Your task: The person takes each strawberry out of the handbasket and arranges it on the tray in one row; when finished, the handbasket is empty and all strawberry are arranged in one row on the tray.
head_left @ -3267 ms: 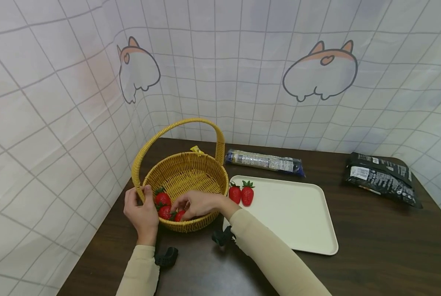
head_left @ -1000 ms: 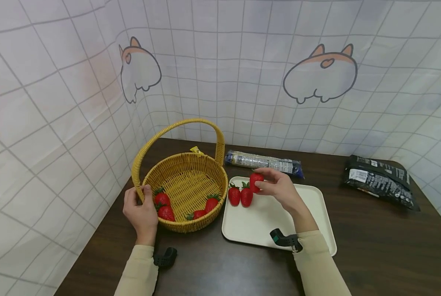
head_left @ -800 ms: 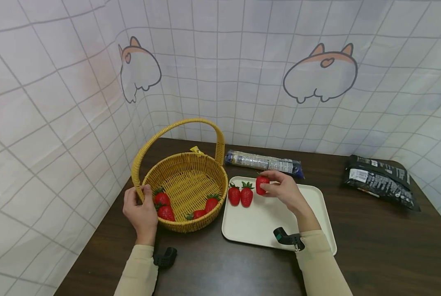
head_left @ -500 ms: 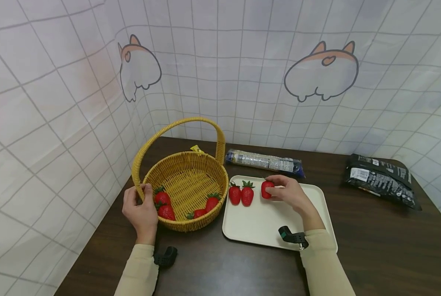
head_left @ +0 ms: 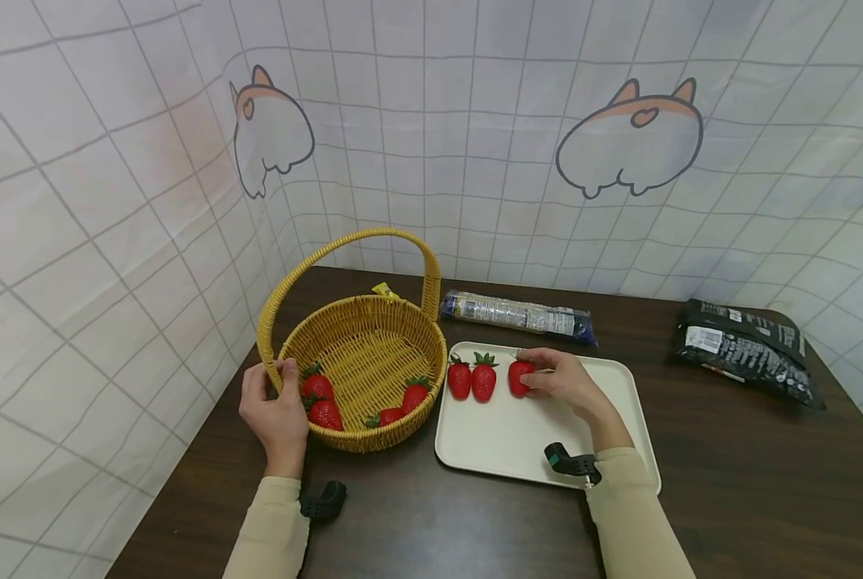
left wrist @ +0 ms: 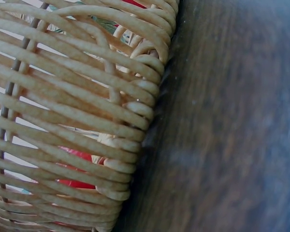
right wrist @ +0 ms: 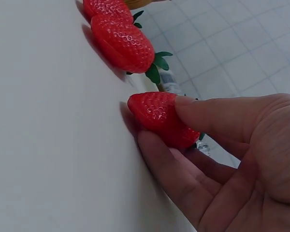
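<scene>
"Why does the left hand [head_left: 277,414] hold the basket [head_left: 369,318] by its handle [head_left: 266,334]?"
"Likely to steady it; four strawberries [head_left: 318,388] lie inside. The right hand [head_left: 565,386]'s grip pinches another strawberry [right wrist: 157,113] on or just above the white tray [head_left: 503,442], beside a pair [head_left: 484,382]."
"Any brands?"
"None legible: print on the black bag [head_left: 753,358] and long packet [head_left: 518,314] is too small."

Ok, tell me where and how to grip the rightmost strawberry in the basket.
Probably pinch the rightmost strawberry across the middle of its red body, coming from above: its upper side lies exposed, while the basket wall flanks its right side. The leaves sit at its far end.
</scene>
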`<state>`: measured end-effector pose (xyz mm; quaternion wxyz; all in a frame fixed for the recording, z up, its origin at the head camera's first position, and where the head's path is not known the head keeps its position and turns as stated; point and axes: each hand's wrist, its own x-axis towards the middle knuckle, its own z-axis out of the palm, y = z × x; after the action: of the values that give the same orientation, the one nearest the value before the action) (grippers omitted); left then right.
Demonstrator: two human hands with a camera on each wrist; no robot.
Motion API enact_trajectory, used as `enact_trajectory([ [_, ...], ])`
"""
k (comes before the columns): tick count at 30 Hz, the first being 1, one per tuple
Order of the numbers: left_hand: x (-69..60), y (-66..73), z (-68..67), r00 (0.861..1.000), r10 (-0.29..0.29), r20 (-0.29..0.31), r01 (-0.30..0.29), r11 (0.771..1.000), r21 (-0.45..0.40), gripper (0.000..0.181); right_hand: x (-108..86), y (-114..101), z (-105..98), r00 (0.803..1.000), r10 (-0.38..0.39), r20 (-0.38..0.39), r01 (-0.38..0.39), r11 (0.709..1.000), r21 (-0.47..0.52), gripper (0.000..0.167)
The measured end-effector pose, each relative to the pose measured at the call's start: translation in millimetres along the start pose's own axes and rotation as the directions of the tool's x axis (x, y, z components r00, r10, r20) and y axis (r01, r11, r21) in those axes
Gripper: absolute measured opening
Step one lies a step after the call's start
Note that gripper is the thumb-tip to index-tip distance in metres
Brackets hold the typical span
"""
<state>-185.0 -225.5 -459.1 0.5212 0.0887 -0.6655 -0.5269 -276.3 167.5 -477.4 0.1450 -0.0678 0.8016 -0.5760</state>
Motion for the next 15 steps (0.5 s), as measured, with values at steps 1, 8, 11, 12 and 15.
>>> enact_trajectory([
  [1, -0.2, 5.4, 0.2, 1.000, -0.001, 0.001, 0.001, 1.000, -0.002, 0.019, 0.6, 0, 1, 1.000, -0.004, 0.002, 0.004, 1.000, -0.003, 0.045],
  [8, -1.2, 20.3, 1.0, 1.000, -0.005, 0.000, 0.005, 1.000, -0.003, 0.021, 1.4, 1, 5, 0.999, -0.024, 0.023, 0.024, 0.999, -0.022, 0.043],
  [11, -1.1, 19.5, 1.1, 1.000, -0.005, 0.002, 0.005, 1.000, -0.009, 0.021, 1.7, 2, 6, 0.999, -0.028, 0.024, 0.029, 0.999, -0.041, 0.042],
  [12, -1.1, 19.5, 1.2, 1.000, -0.005, 0.001, 0.005, 1.000, -0.011, 0.021, 1.6, 1, 6, 0.999, -0.029, 0.026, 0.031, 0.998, -0.047, 0.042],
  [15, -1.0, 19.4, 1.3, 1.000, 0.004, -0.002, -0.004, 1.000, -0.011, 0.020, 0.6, 0, 7, 0.999, -0.032, 0.032, 0.034, 0.998, -0.056, 0.041],
])
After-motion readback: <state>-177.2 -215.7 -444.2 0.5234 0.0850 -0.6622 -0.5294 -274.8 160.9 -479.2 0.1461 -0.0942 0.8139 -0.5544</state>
